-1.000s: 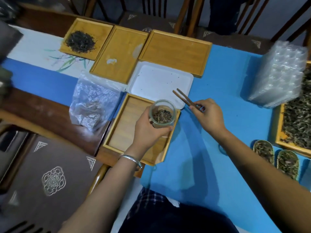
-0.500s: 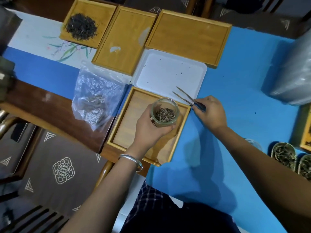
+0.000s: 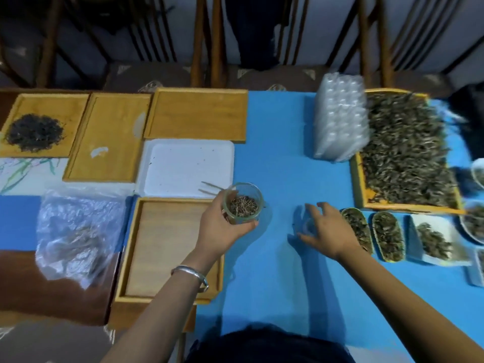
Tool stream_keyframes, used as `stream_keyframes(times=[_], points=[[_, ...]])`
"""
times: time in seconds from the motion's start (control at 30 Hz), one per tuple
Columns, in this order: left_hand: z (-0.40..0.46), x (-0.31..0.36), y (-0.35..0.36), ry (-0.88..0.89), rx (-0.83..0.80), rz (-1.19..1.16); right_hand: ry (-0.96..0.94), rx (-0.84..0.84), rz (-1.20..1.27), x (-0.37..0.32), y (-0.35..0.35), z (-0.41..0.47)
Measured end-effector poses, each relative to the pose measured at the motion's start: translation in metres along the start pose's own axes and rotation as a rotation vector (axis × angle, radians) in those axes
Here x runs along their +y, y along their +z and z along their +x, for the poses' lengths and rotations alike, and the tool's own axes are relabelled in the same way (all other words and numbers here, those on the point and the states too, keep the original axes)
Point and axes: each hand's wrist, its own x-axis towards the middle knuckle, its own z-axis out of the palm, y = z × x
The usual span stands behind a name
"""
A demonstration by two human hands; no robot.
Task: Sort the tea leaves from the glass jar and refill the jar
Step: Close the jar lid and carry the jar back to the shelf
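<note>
The blue table cover (image 3: 282, 142) spreads widest; on its right a large wooden tray (image 3: 361, 184) is heaped with pale tea leaves (image 3: 406, 150); a bare wooden tray (image 3: 157, 247) lies near the front, with a white tray (image 3: 183, 169) behind it; bamboo tweezers (image 3: 212, 187) rest on the white tray's near corner; the left hand (image 3: 222, 226) curls round the glass jar (image 3: 243, 203), lifted beside that tray, leaves inside; the right hand (image 3: 327, 229) hovers spread-fingered over a small clear thing, blurred, whether touching I cannot tell.
</note>
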Motion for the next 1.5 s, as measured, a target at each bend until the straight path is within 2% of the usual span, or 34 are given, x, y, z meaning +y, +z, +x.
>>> stream_keyframes(times=[0.17, 0.37, 0.5, 0.67, 0.77, 0.87, 1.13, 1.2, 1.33, 1.5], points=[[-0.005, 0.010, 0.020, 0.029, -0.105, 0.048, 0.014, -0.082, -0.183, -0.001, 0.017, -0.012], [-0.018, 0.010, 0.024, 0.019, -0.129, 0.059, 0.119, -0.027, -0.161, -0.005, 0.022, -0.003], [-0.026, 0.005, 0.020, 0.011, -0.111, 0.070, 0.201, 0.002, 0.098, 0.001, 0.023, -0.003], [-0.033, -0.001, 0.018, -0.010, -0.112, 0.051, 0.323, 0.105, 0.728, -0.005, 0.012, -0.014], [-0.036, -0.002, 0.020, -0.020, -0.116, 0.047, 0.239, 0.059, 1.052, -0.016, -0.001, -0.025], [-0.037, 0.000, 0.022, -0.014, -0.113, 0.037, 0.148, 0.096, 1.237, -0.033, -0.024, -0.037], [-0.032, 0.016, 0.027, 0.012, -0.094, -0.041, -0.035, 0.339, 1.286, -0.077, -0.085, -0.044], [-0.031, 0.022, 0.026, 0.041, -0.096, -0.029, -0.016, 0.340, 1.306, -0.085, -0.090, -0.043], [-0.033, 0.031, 0.023, 0.059, -0.095, -0.016, 0.009, 0.226, 1.373, -0.097, -0.090, -0.041], [-0.043, 0.040, 0.024, 0.072, -0.106, -0.017, 0.007, 0.291, 1.343, -0.115, -0.083, -0.043]])
